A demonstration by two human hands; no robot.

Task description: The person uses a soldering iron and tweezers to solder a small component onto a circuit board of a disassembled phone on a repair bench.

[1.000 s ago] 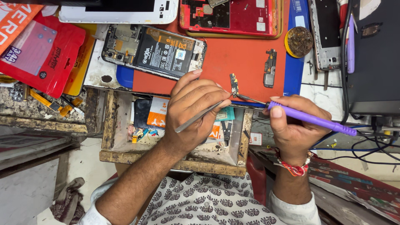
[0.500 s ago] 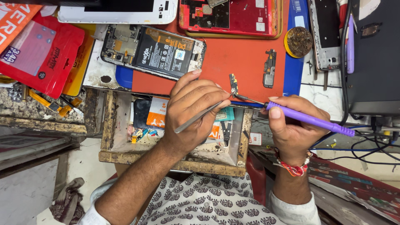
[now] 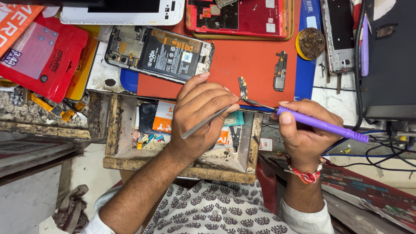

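My left hand (image 3: 203,115) grips metal tweezers (image 3: 206,122) whose tips reach toward a small dark circuit part (image 3: 243,86) on the orange mat (image 3: 242,65). My right hand (image 3: 303,132) holds a purple-handled soldering iron (image 3: 323,124), its metal tip (image 3: 255,103) pointing left at the same small part. Both hands hover over an open wooden drawer (image 3: 182,164) holding packets and small parts. An opened phone with its black battery showing (image 3: 160,52) lies on the mat behind my left hand.
A second small board (image 3: 281,71) lies on the mat. A red opened phone back (image 3: 238,17), a white phone (image 3: 125,11), red packets (image 3: 37,60), a round tin of brass wool (image 3: 310,42), a grey phone frame (image 3: 340,37) and a black box with cables (image 3: 390,56) surround it.
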